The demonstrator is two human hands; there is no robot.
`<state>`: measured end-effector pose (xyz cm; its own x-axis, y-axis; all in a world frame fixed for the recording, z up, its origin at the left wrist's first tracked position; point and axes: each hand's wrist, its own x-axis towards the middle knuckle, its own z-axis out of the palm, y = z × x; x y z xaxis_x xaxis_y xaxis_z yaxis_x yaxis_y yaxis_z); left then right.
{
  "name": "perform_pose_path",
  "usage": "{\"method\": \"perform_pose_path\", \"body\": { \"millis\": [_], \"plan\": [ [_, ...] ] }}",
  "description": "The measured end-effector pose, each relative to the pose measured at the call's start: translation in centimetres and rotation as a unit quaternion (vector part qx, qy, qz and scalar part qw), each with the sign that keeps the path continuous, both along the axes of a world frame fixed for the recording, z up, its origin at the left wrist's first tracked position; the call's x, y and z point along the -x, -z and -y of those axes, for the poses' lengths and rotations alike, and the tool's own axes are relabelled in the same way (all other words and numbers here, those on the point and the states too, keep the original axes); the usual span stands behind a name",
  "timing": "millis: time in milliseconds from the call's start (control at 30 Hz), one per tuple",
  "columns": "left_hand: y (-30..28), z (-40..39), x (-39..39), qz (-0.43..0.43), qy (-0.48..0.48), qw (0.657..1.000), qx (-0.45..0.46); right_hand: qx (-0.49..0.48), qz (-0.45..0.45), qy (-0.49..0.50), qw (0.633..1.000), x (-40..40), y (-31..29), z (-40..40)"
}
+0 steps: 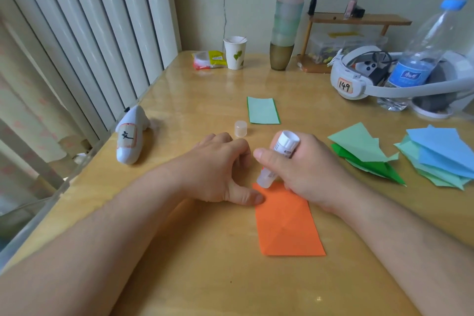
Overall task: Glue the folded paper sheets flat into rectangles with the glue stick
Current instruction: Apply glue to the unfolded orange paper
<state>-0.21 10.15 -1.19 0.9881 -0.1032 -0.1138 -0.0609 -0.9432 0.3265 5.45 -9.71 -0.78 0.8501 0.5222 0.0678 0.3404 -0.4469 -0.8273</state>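
Note:
An orange folded paper rectangle [288,223] lies on the wooden table [195,251] in front of me. My right hand [307,169] grips the white glue stick [278,159], tilted, with its lower end touching the orange paper's far left corner. My left hand [218,169] rests beside it with fingers curled, its thumb pressing the paper's left edge. The glue stick's clear cap [240,128] stands on the table just beyond my hands. A light green glued rectangle [263,110] lies farther back.
Folded green sheets [364,154] and a stack of blue and mint sheets [441,156] lie at the right. A white headset [359,77], a water bottle [420,56], a paper cup [234,52], stacked cups [284,33] and a white controller [130,136] stand around.

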Motion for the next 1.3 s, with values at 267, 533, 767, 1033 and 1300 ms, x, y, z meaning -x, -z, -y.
{"method": "perform_pose_path", "body": {
  "millis": [267, 533, 767, 1033, 1300],
  "plan": [
    [0.0, 0.0, -0.1, -0.011, -0.03, 0.999, -0.038, 0.06, 0.034, -0.008, 0.998, 0.2, -0.4, -0.5],
    [0.0, 0.2, 0.0, -0.011, -0.038, 0.999, -0.037, 0.066, 0.028, -0.031, 0.997, 0.5, -0.7, -0.6],
    [0.0, 1.2, 0.1, -0.014, -0.039, 0.999, -0.035, 0.115, 0.068, -0.049, 0.99, 1.2, -1.2, -0.9],
    [0.1, 1.5, 0.1, -0.01, -0.044, 0.998, -0.039, 0.13, 0.081, -0.036, 0.988, 1.1, -1.5, -0.8],
    [0.2, 1.4, 0.3, -0.004, -0.041, 0.999, -0.03, 0.155, 0.063, -0.029, 0.986, 0.5, -1.7, 1.3]
  ]
}}
